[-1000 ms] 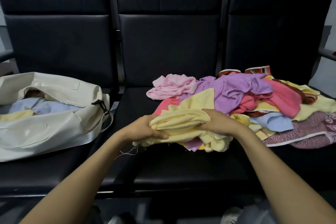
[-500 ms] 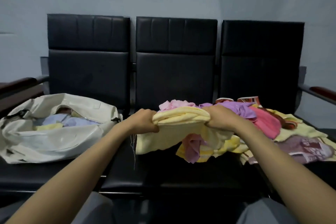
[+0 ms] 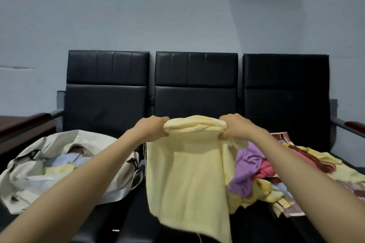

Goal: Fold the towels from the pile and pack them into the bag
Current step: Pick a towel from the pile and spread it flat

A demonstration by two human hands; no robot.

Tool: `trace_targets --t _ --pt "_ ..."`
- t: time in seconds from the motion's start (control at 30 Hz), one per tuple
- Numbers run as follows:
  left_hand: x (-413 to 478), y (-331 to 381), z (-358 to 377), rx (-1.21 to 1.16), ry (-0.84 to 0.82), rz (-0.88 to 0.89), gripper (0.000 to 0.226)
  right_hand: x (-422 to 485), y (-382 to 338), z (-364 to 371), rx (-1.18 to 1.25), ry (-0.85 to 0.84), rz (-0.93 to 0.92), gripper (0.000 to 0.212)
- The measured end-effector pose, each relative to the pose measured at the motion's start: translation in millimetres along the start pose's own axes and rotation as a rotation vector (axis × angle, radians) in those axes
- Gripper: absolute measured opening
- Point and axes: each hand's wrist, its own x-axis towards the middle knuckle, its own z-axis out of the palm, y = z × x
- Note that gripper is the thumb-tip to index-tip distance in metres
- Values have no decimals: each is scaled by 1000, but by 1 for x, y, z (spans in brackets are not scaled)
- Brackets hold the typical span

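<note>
Yellow towel (image 3: 187, 173) is covering most of the middle chair's (image 3: 195, 92) cushion and the pile's (image 3: 254, 167) left part. Its lower corner is running off the bottom edge. Left hand (image 3: 152, 128) and right hand (image 3: 235, 126) fingertips are hiding in the bunched fold. Left forearm is blocking part of the bag (image 3: 25, 181), whose contents are blurring together. The right edge is cutting off the pile.

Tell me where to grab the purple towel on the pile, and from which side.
Probably pinch the raised, bunched fold at its top, coming from above. The purple towel lies crumpled and uncovered at the near-left edge of the pile, close beside the hanging yellow towel.
</note>
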Motion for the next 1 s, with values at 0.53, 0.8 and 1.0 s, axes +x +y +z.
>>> trace_targets --t 0.53,0.8,1.0 --pt "0 -37 174 46 -95 44 35 15 24 146 -235 -116 -183 28" --pt "-12 -30 189 -381 -708 -36 77 10 34 181 295 -436 -28 43" --pt "1 -1 204 -578 -368 -111 35 18 27 205 240 -422 -13 35"
